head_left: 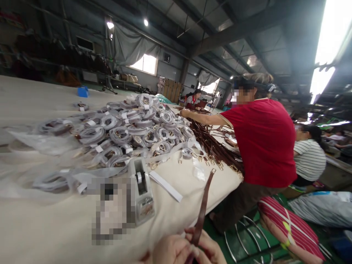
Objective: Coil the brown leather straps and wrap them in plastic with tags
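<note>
At the bottom edge of the view, my left hand (pixel 169 250) and my right hand (pixel 210 246) are close together, both closed on a brown leather strap (pixel 202 205). From my fingers the strap rises past the table's edge, with a gold metal buckle (pixel 213 171) at its upper end. Its lower part is hidden by my hands and the frame's edge. On the table beyond stand a tape dispenser (pixel 145 211) and, beside it, a white paper strip (pixel 166 186).
A large heap of coiled, wrapped straps (pixel 132 128) covers the cream table (pixel 68 223). Loose brown straps (pixel 211 141) lie behind, near a person in a red shirt (pixel 264 143). A striped cushion (pixel 291 223) lies on a metal-framed chair to the right.
</note>
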Demonstrator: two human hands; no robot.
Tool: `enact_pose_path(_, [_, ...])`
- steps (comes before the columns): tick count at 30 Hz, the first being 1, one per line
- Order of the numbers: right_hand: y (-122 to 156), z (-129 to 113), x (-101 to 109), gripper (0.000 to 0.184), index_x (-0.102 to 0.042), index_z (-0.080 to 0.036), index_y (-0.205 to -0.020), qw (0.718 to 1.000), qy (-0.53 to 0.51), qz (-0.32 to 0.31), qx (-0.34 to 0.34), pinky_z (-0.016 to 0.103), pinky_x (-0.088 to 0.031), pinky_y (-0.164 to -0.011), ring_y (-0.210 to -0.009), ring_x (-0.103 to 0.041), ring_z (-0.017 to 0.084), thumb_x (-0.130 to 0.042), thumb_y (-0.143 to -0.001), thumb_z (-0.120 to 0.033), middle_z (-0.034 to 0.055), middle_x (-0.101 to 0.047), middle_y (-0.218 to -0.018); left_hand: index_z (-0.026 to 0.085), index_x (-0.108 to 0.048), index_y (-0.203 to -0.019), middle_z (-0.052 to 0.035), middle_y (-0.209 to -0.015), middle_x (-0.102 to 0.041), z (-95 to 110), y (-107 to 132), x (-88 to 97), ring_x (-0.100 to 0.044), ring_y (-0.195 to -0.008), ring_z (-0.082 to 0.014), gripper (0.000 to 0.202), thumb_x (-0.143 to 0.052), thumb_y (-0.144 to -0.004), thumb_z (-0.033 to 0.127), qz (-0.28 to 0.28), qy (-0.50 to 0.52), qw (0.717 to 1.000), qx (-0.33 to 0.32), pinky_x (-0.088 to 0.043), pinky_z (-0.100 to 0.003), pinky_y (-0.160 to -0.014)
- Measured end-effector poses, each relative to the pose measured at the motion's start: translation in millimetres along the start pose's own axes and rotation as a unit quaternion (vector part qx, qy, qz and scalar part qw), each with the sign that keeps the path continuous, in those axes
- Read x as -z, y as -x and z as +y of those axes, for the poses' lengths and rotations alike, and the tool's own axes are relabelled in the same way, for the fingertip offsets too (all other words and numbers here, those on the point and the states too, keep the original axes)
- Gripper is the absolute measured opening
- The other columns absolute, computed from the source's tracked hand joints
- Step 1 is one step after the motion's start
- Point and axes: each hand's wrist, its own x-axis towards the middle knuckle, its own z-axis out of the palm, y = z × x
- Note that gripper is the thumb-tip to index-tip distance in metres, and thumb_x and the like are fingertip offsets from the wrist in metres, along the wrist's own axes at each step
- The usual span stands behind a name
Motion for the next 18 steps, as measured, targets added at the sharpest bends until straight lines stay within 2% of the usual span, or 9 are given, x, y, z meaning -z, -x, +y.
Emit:
enact_pose_path(1, [-2, -5, -1, 0.038, -0.074, -0.030, -0.113, 0.998, -0.046, 0.032, -0.023, 0.047, -0.047, -0.101, -0.116, -0.063, 0.032, -0.074, -0.078, -0.045, 0.0112, -0.071, -0.121, 0.020, -0.066, -0.071, -0.0034, -0.071, -0.066, 3, 1, -1.0, -0.060, -0.067, -0.0172, 0.060, -0.026, -0.099, 0.056, 0.004, -0.021, 1.000, -0.018, -0.041, -0.026, -0.062])
enact_pose_path(3, [-11, -18, 6, 0.044, -0.072, -0.029, -0.116, 0.974, -0.150, 0.155, -0.062, 0.045, -0.051, -0.095, -0.110, -0.066, 0.030, -0.069, -0.080, -0.053, 0.0104, -0.074, -0.113, 0.020, -0.063, -0.067, -0.0029, -0.065, -0.064, 7, 3, -4.0, -0.058, -0.062, -0.0156, 0.062, -0.024, -0.099, 0.057, -0.020, -0.052, 0.997, -0.058, -0.038, -0.025, -0.058])
enact_pose_path(5, [-21, -34, 20, 0.042, -0.078, -0.027, -0.103, 0.943, -0.193, 0.262, -0.066, 0.040, -0.054, -0.088, -0.100, -0.068, 0.027, -0.068, -0.078, -0.059, 0.0092, -0.077, -0.103, 0.019, -0.059, -0.063, -0.0021, -0.062, -0.063, 12, 5, -5.3, -0.057, -0.058, -0.0146, 0.062, -0.026, -0.098, 0.059, -0.055, -0.066, 0.993, -0.085, -0.035, -0.025, -0.054])
enact_pose_path(6, [-25, -43, 25, 0.041, -0.079, -0.025, -0.097, 0.939, -0.184, 0.286, -0.055, 0.038, -0.054, -0.086, -0.099, -0.067, 0.026, -0.068, -0.078, -0.060, 0.0090, -0.076, -0.103, 0.019, -0.058, -0.062, -0.0018, -0.061, -0.062, 14, 5, -4.3, -0.056, -0.057, -0.0141, 0.062, -0.026, -0.098, 0.058, -0.059, -0.065, 0.992, -0.088, -0.034, -0.024, -0.053])
enact_pose_path(9, [-25, -67, 23, 0.039, -0.078, -0.025, -0.099, 0.961, -0.097, 0.260, -0.014, 0.036, -0.052, -0.089, -0.104, -0.064, 0.025, -0.064, -0.083, -0.058, 0.0088, -0.072, -0.114, 0.018, -0.057, -0.067, -0.0012, -0.063, -0.062, 23, 4, 7.2, -0.056, -0.059, -0.0129, 0.059, -0.023, -0.101, 0.051, -0.019, -0.026, 0.997, -0.072, -0.037, -0.023, -0.056])
enact_pose_path(12, [-10, -80, -5, 0.038, -0.077, -0.025, -0.106, 0.990, -0.006, 0.141, 0.001, 0.039, -0.049, -0.094, -0.105, -0.063, 0.026, -0.059, -0.089, -0.054, 0.0097, -0.069, -0.122, 0.018, -0.060, -0.076, -0.0020, -0.069, -0.063, 34, 3, 24.3, -0.058, -0.064, -0.0131, 0.055, -0.023, -0.102, 0.049, 0.046, 0.025, 0.995, -0.081, -0.039, -0.022, -0.061])
enact_pose_path(15, [1, -83, -29, 0.039, -0.072, -0.025, -0.118, 0.999, -0.025, 0.036, -0.014, 0.041, -0.053, -0.085, -0.090, -0.067, 0.025, -0.059, -0.090, -0.050, 0.0102, -0.072, -0.113, 0.017, -0.057, -0.071, -0.0015, -0.063, -0.060, 45, 6, 34.1, -0.057, -0.059, -0.0124, 0.055, -0.026, -0.101, 0.051, 0.068, 0.055, 0.992, -0.094, -0.040, -0.021, -0.060])
enact_pose_path(16, [0, -84, -31, 0.042, -0.070, -0.025, -0.120, 0.998, -0.054, 0.038, -0.023, 0.041, -0.054, -0.083, -0.088, -0.068, 0.025, -0.060, -0.089, -0.051, 0.0105, -0.073, -0.110, 0.017, -0.055, -0.068, -0.0005, -0.059, -0.057, 48, 8, 34.8, -0.055, -0.056, -0.0117, 0.055, -0.026, -0.101, 0.050, 0.054, 0.063, 0.992, -0.099, -0.039, -0.020, -0.059])
enact_pose_path(18, [-6, -88, -27, 0.046, -0.074, -0.022, -0.113, 0.986, -0.114, 0.116, -0.042, 0.040, -0.054, -0.082, -0.092, -0.067, 0.027, -0.060, -0.086, -0.057, 0.0115, -0.075, -0.104, 0.018, -0.051, -0.063, 0.0010, -0.053, -0.053, 54, 13, 34.0, -0.052, -0.051, -0.0107, 0.056, -0.026, -0.101, 0.050, 0.012, 0.069, 0.993, -0.099, -0.038, -0.020, -0.054])
